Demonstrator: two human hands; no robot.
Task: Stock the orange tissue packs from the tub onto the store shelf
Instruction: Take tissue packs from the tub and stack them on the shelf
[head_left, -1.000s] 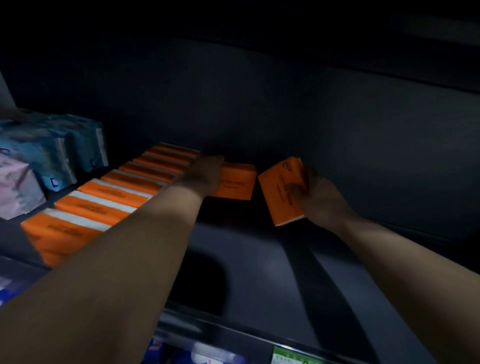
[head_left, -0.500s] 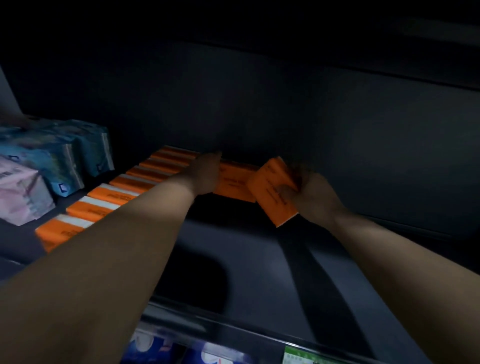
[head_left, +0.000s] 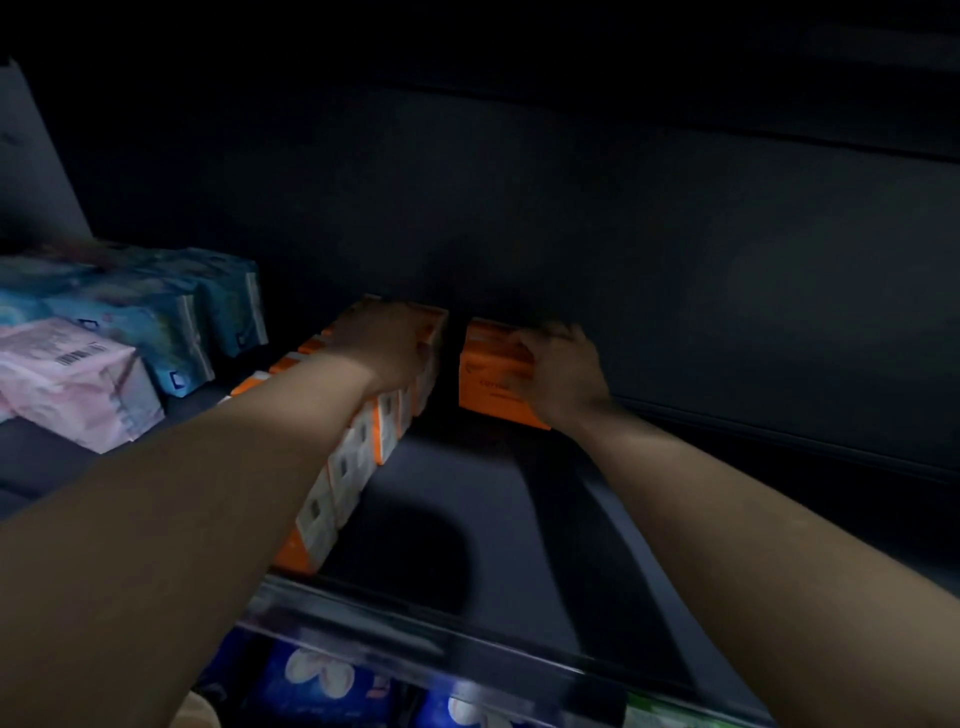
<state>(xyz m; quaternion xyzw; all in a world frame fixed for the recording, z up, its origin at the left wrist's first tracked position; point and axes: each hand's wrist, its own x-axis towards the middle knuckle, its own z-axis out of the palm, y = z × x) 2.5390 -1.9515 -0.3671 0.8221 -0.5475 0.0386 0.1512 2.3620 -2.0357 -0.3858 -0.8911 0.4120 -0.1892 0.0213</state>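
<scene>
Resting left hand (head_left: 400, 348) atop far end of row of orange tissue packs (head_left: 358, 457); gripping separate orange tissue pack (head_left: 491, 382) with right hand (head_left: 563, 374), just right of left hand.

Two arms show, and both are bare along all of their visible length, with plain, smooth surfaces in the dim light. The left forearm (head_left: 208, 493) looks very broad near the camera and narrows evenly to a slim wrist. The left hand (head_left: 395, 348) shows a rounded back, and its fingers (head_left: 423, 345) are blurred at their ends. The right forearm (head_left: 753, 519) is likewise smooth and tapering, a little slimmer in the view than the left. The right hand (head_left: 558, 374) shows a row of low knuckle ridges — the fingers (head_left: 540, 338) beyond them are too dim and blurred to tell apart.
</scene>
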